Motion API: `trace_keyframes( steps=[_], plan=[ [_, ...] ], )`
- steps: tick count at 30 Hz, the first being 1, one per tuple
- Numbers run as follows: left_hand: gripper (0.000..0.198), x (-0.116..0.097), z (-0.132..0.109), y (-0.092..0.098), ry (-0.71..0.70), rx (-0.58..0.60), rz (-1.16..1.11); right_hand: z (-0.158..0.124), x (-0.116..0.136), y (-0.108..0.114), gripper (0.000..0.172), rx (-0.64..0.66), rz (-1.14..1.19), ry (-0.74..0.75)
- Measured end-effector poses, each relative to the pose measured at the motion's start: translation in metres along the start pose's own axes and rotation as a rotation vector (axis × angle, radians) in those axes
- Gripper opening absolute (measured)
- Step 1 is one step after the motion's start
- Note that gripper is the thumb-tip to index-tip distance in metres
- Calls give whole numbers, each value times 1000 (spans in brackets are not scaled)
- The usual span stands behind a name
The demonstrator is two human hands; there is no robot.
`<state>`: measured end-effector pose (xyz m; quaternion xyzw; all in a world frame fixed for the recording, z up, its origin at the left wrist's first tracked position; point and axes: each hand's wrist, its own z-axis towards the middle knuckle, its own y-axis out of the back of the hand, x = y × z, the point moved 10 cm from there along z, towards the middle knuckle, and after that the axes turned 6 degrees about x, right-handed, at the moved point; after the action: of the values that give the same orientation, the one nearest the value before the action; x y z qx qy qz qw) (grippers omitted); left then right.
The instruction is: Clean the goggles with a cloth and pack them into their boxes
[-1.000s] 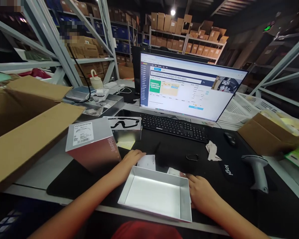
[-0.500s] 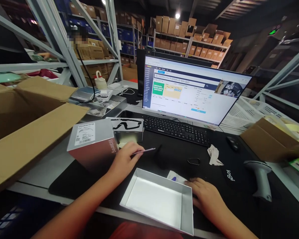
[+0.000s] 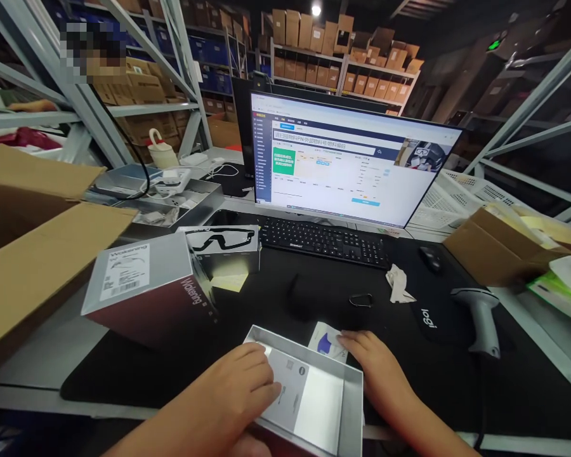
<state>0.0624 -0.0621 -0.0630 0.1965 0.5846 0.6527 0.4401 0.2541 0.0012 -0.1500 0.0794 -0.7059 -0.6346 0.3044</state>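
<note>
Resting open and palm-down, the left hand (image 3: pixel 228 381) covers a thin, floppy printed card (image 3: pixel 290 387) inside a light, stiff-walled silver box tray (image 3: pixel 353 406) on the black desk mat (image 3: pixel 124 374), best gripped by its walls, while the unclenched right hand (image 3: pixel 375 362) lies at the far rim.

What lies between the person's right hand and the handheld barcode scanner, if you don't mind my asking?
In the head view, a black Logi wrist rest lies between the right hand and the handheld barcode scanner.
</note>
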Motion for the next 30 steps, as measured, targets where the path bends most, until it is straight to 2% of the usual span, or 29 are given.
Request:
trace_keyframes(
  steps=[2,6,12,16,18,21,24,27,30],
  plan=[
    [61,3,-8,-3,14,-3,-8,-1,2,-2,57,13,-17,-9],
    [32,8,-19,-7,-9,-118,24,0,4,-2,56,40,-26,-63],
    [39,7,-46,-16,-129,-229,16,0,5,-1,68,42,26,-140],
    [38,12,-72,-12,-62,-229,32,1,10,2,80,52,4,-218],
    [37,14,-81,-8,-24,-227,26,2,14,1,77,67,-53,-232],
    [35,14,-88,-3,-3,-217,23,3,21,-4,68,80,-177,-170],
    [37,13,-88,2,1,-230,38,3,27,-14,63,57,-321,-27],
    [38,8,-86,6,-15,-252,60,1,30,-23,53,0,-470,98],
    [37,3,-82,9,-16,-245,67,2,32,-29,52,-66,-605,169]
  ],
)
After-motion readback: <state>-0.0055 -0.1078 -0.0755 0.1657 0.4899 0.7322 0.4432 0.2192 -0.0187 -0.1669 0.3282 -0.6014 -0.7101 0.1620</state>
